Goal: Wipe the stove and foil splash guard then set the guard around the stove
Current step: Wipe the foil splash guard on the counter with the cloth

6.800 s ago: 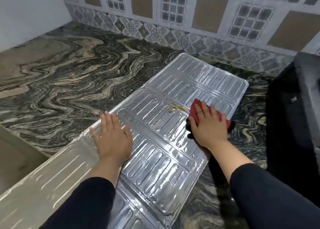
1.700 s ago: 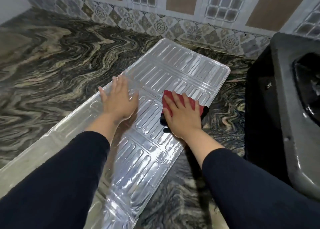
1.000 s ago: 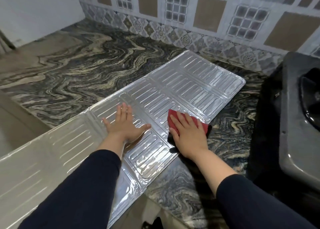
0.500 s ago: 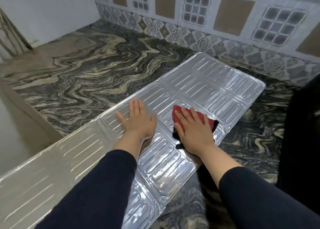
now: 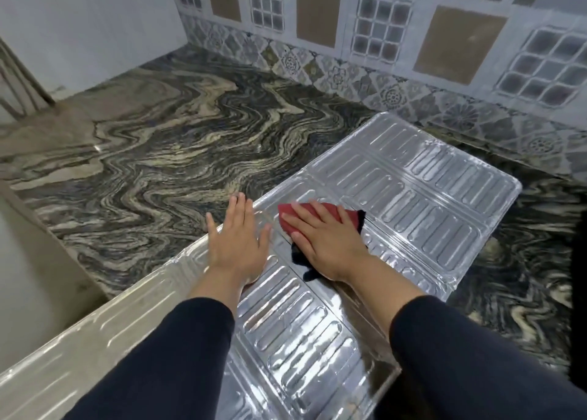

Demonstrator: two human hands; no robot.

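The ribbed foil splash guard [image 5: 422, 197] lies flat and unfolded on the marble counter, running from the back right toward the near left, where its end hangs over the counter edge. My left hand [image 5: 236, 238] rests flat on the guard's left edge, fingers spread. My right hand [image 5: 327, 240] presses a red and black cloth [image 5: 317, 216] onto the middle of the guard. The stove shows only as a dark sliver [image 5: 581, 292] at the right edge.
The swirled marble counter [image 5: 158, 152] stretches left and back to a patterned tile wall [image 5: 381, 54]. A white wall [image 5: 79, 31] closes the left side. The counter's front edge drops off at the near left [image 5: 47, 260].
My right hand has slid the cloth left and farther away across the guard, close to my left hand. The view has swung left, so the stove has almost left the frame.
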